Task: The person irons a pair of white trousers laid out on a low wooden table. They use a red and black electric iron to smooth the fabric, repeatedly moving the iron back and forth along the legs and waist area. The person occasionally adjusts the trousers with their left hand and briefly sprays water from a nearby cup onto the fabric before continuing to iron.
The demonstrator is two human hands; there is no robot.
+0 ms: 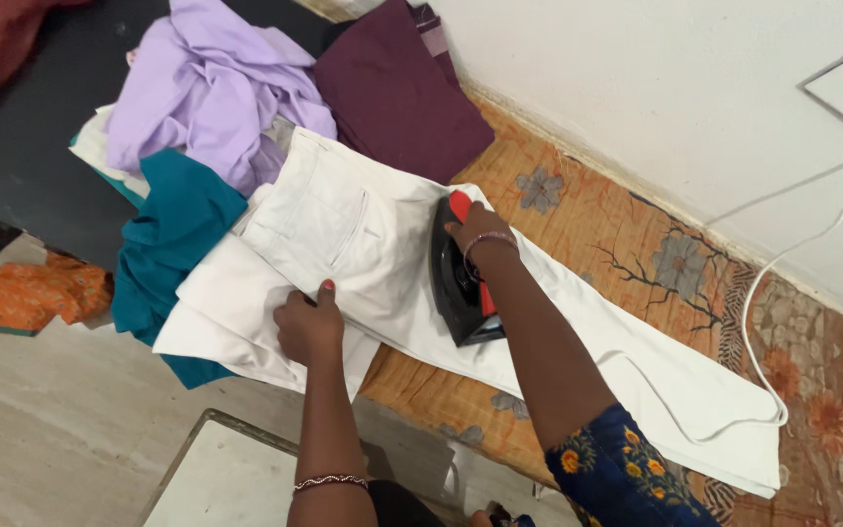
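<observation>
Right hand [480, 232]: fingers wrapped around the red-and-black handle of the iron [461, 278], a firm grip that keeps its soleplate flat on the cloth.
Left hand [310, 325]: fingers curled under, knuckles and thumb pressing down on the cloth just beside a back pocket, apparently to keep the fabric taut and flat ahead of the iron.
White trousers [363, 234]: laid lengthwise across the patterned orange cover [626, 229], waist toward the pile, legs running out to the right (one leg lies over the other).
Cord [763, 293]: white, trailing from the wall side across the trouser hems.
Clothes pile [207, 98]: lilac, teal and maroon garments heaped past the waistband, touching it.
Orange cloth [41, 293]: lying on the floor, apart.
</observation>
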